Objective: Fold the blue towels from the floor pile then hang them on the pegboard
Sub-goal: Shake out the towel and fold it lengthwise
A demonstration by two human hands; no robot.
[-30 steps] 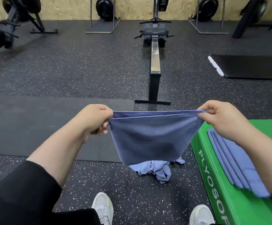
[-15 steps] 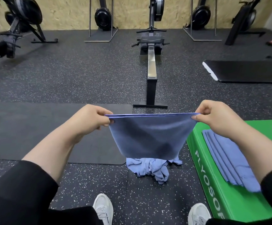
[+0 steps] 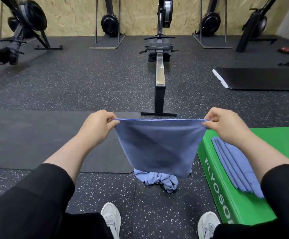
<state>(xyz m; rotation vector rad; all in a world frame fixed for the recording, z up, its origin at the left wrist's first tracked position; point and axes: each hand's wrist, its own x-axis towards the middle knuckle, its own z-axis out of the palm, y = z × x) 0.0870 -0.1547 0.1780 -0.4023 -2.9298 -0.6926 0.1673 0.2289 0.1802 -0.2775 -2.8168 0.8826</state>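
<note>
While left hand [image 3: 98, 128] and right hand [image 3: 226, 126] each pinch a top corner, the blue towel [image 3: 159, 145] hangs doubled between them, long axis crosswise. Folded stack [image 3: 233, 166] on green box [image 3: 214, 185] lies nearer the right hand; floor pile [image 3: 157, 181] directly below.

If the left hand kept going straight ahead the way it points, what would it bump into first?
Probably nothing soon: beyond the left hand lie only the black mat and bare floor below it, though depth is hard to judge.

Speckled black rubber floor [image 3: 81, 83], chipboard wall [image 3: 71, 16], rowing machine [image 3: 160, 66], black mats [image 3: 36, 135], green plyo box [image 3: 278, 145]
</note>
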